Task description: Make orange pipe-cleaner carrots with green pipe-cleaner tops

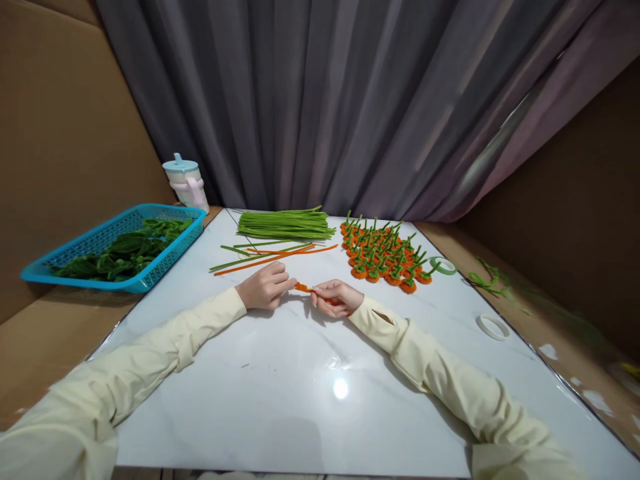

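Between my hands stretches an orange pipe cleaner [304,287], bent into small kinks near its middle. My left hand [267,285] is closed, pinching its left end. Fingers curled, my right hand [338,297] grips the other end, and some orange shows under the palm. Loose orange pipe cleaners [265,260] and green pipe cleaners [227,265] lie just beyond my left hand. Behind them is a thick bundle of green pipe cleaners [285,225]. Past my right hand stand many small orange pumpkin-like pieces with green stems [383,250], packed close together.
A blue basket [133,285] at the left holds green leafy pieces [125,253]. Behind it stands a lidded cup [186,183]. Green tape [443,266] and a white tape roll [493,327] lie at the right of the white tabletop [240,413]. Grey curtains [300,100] hang behind.
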Motion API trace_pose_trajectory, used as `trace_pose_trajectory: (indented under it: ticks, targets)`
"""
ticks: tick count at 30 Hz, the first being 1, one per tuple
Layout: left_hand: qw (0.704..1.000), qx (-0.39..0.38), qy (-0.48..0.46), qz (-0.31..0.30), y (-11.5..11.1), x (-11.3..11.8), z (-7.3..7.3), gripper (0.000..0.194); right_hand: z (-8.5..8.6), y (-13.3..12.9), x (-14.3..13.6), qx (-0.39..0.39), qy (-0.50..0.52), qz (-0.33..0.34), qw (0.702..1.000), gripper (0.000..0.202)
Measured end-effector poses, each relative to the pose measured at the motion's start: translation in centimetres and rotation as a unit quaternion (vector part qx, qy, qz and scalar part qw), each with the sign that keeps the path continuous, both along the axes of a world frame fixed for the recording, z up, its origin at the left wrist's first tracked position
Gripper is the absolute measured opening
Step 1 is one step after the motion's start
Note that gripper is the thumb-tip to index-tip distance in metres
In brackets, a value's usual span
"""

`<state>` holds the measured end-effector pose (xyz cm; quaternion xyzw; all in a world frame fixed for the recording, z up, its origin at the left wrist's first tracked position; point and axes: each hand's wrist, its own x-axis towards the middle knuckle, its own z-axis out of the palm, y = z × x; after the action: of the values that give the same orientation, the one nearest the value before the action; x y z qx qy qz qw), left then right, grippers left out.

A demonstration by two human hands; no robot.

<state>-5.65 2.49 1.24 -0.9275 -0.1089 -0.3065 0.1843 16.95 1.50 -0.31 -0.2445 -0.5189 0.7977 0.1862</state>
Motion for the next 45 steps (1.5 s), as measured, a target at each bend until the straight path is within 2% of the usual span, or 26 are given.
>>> trace_pose_trajectory:
  ticks: [3, 6, 9, 13, 16, 19, 21, 22, 24, 26, 27, 29, 33, 37, 40, 45]
  targets:
    - [0.995, -0.095, -0.025, -0.003, 0.0, 0.1, 0.3, 0.025, 0.1, 0.1, 0.3, -0.008, 0.003, 0.020, 1.000, 0.026]
    - [0.970, -0.233, -0.070, -0.023, -0.2, 0.3, 0.7, 0.028, 0.2, 0.2, 0.5, -0.009, 0.007, 0.033, 0.999, 0.026]
    - [0.924, -0.367, -0.099, -0.038, -0.3, 0.5, 1.1, 0.028, 0.1, 0.1, 0.6, -0.008, 0.011, 0.042, 0.999, 0.027]
    - [0.844, -0.518, -0.136, -0.015, -0.5, 0.7, 1.3, 0.029, 0.0, 0.0, 0.6, -0.006, 0.016, 0.036, 0.999, 0.028]
    - [0.791, -0.590, -0.164, 0.006, -0.7, 0.9, 1.2, 0.033, 0.0, -0.1, 0.5, -0.003, 0.020, 0.020, 1.000, 0.027]
    - [0.760, -0.623, -0.183, 0.031, -1.2, 1.5, 0.9, 0.037, -0.1, 0.0, 0.3, -0.002, 0.021, -0.004, 1.000, 0.025]
    - [0.772, -0.600, -0.200, 0.068, -1.5, 1.9, 0.4, 0.037, -0.2, 0.1, 0.1, -0.008, 0.016, -0.016, 1.000, 0.024]
    - [0.792, -0.566, -0.208, 0.090, -1.6, 2.1, 0.2, 0.036, -0.2, 0.2, 0.1, -0.012, 0.012, -0.019, 1.000, 0.024]
    - [0.853, -0.459, -0.214, 0.124, -1.7, 2.3, -0.4, 0.032, -0.3, 0.3, -0.1, -0.021, 0.002, -0.023, 1.000, 0.025]
    - [0.914, -0.334, -0.193, 0.128, -1.7, 2.4, -1.0, 0.027, -0.3, 0.4, -0.3, -0.025, -0.005, -0.031, 0.999, 0.025]
    - [0.936, -0.280, -0.175, 0.124, -1.6, 2.4, -1.2, 0.026, -0.3, 0.3, -0.4, -0.026, -0.008, -0.036, 0.999, 0.025]
    - [0.963, -0.202, -0.129, 0.127, -1.6, 2.4, -1.6, 0.025, -0.3, 0.2, -0.6, -0.025, -0.013, -0.045, 0.999, 0.025]
    - [0.980, -0.115, -0.046, 0.155, -1.4, 2.1, -1.5, 0.025, -0.1, 0.0, -0.7, -0.025, -0.029, -0.050, 0.998, 0.023]
    - [0.988, -0.091, -0.003, 0.126, -1.4, 1.6, -1.3, 0.021, 0.5, -0.2, -0.7, -0.030, -0.050, -0.033, 0.998, 0.021]
    - [0.988, -0.114, -0.015, 0.108, -1.3, 1.4, -1.4, 0.021, 1.0, -0.3, -0.4, -0.035, -0.061, -0.018, 0.997, 0.021]
    - [0.974, -0.210, 0.000, 0.081, -0.4, 0.7, -0.9, 0.027, 1.1, -0.1, 0.1, -0.029, -0.058, 0.008, 0.998, 0.023]
